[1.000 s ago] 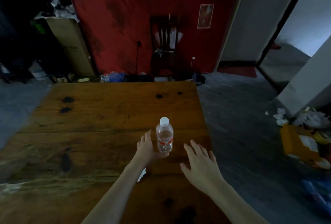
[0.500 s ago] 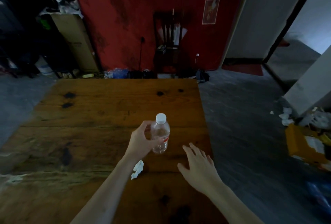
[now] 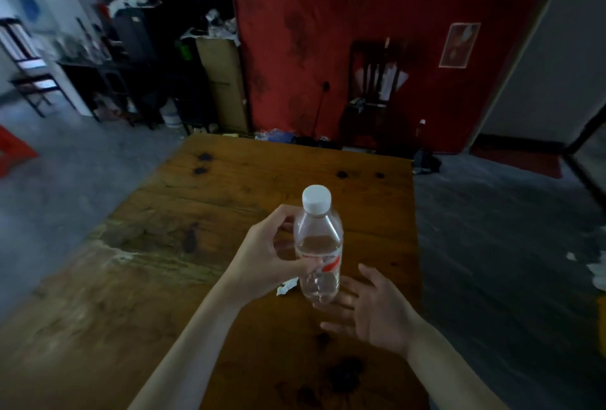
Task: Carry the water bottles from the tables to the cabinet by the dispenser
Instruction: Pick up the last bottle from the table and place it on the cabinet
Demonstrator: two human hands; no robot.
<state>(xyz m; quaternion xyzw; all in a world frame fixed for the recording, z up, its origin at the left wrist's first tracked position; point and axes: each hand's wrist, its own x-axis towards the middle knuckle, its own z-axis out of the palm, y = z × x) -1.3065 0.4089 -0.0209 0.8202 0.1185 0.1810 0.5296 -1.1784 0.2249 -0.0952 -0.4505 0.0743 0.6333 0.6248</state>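
Observation:
A clear water bottle (image 3: pixel 318 245) with a white cap and a red-and-white label is held upright above the wooden table (image 3: pixel 210 219). My left hand (image 3: pixel 265 255) grips it from the left side, fingers wrapped around its middle. My right hand (image 3: pixel 370 308) is open, palm up, just below and to the right of the bottle's base, fingers spread and holding nothing.
A scrap of white paper (image 3: pixel 287 286) lies on the table under my left hand. A dark chair (image 3: pixel 373 94) stands against the red wall behind the table. A cardboard box (image 3: pixel 223 81) and cluttered dark shelves (image 3: pixel 108 81) are at the back left. Grey floor surrounds the table.
My left hand has lifted the bottle higher off the table and nearer to me. My right hand has turned palm up under it. My view has swung to the left.

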